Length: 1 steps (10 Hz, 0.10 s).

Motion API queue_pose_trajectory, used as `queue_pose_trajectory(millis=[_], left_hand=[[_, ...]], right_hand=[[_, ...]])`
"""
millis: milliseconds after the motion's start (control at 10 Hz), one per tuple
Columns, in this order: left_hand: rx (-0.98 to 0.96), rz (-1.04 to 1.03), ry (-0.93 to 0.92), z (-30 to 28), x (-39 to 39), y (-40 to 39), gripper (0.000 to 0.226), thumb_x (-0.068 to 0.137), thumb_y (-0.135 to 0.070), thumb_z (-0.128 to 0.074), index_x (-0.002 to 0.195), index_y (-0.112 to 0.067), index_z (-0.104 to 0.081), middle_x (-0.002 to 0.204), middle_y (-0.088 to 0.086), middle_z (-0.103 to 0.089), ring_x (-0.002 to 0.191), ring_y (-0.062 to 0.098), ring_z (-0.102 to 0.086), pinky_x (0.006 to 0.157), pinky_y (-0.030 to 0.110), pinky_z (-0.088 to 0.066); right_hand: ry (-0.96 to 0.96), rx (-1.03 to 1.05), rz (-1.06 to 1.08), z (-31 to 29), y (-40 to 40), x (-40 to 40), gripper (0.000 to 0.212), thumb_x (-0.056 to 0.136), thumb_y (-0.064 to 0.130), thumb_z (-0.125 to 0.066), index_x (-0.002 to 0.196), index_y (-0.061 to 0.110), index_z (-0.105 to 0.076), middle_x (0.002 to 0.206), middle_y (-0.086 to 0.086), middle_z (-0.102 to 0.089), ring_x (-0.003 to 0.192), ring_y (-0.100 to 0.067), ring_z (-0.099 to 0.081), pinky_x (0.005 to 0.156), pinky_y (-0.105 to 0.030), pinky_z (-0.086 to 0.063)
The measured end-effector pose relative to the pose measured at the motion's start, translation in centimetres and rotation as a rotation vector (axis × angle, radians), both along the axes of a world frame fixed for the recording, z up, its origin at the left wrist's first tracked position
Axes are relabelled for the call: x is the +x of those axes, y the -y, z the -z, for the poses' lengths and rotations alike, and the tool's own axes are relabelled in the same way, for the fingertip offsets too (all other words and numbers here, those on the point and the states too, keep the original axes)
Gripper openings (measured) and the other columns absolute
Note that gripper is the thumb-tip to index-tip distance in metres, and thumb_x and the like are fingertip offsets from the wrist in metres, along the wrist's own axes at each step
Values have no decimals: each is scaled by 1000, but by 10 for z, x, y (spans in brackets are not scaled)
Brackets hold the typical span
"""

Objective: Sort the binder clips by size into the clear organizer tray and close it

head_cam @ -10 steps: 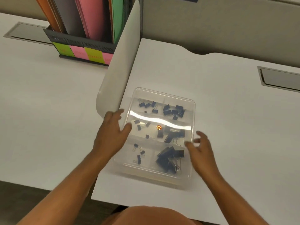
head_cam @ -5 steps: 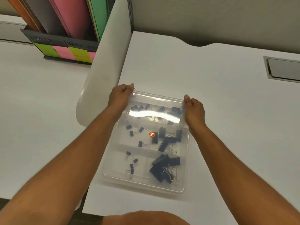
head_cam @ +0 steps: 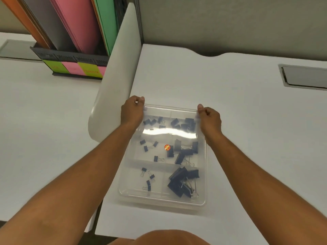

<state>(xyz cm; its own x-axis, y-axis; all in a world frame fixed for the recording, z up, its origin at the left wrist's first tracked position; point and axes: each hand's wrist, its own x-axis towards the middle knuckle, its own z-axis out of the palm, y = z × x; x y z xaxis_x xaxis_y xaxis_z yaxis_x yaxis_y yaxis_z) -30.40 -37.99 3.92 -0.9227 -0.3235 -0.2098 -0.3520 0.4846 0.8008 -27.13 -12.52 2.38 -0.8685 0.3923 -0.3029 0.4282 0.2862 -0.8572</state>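
Binder clips, dark blue with wire handles, lay sorted inside the clear plastic organizer tray [head_cam: 123, 192], which sat on the white desk [head_cam: 238, 121] close to its near edge and just right of its left edge. In the near right compartment was a heap of the large clips [head_cam: 183, 182]; in the near left one, a few small clips [head_cam: 147, 179] lay apart. An orange-red glowing spot [head_cam: 167, 147] showed in the middle row; what it was could not be told. A transparent lid [head_cam: 169, 132] appeared to lie over the tray, with a bright band of glare across it.

At the far corners the left hand [head_cam: 131, 110] and the right hand [head_cam: 209, 116] were each curled narrow, pinching the far rim of the tray between thumb and fingers. Sorting looked complete, with only closing left. To close it well, both corners would likely need even, simultaneous downward pressure, then the same along the sides and near edge, keeping the tray flat so the clips do not jump compartments.

Farther off, left of a white curved divider panel [head_cam: 113, 96], stood a black file holder [head_cam: 70, 59] with coloured folders and yellow-green and pink sticky labels [head_cam: 77, 69]; their writing was too blurred to read. No brand was visible.
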Motion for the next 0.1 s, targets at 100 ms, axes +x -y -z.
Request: queue_pose_trajectory(millis=[100], left_hand=[[-145,60,5,-22,5,-4,48,110,-48,-44,137,-12,-59,137,11,-65,122,31,-62,96,34,-46]], right_hand=[[-16,63,-26,-19,1,0,41,106,49,-52,93,12,-65,88,1,-64,89,-21,-61,79,-31,-45]])
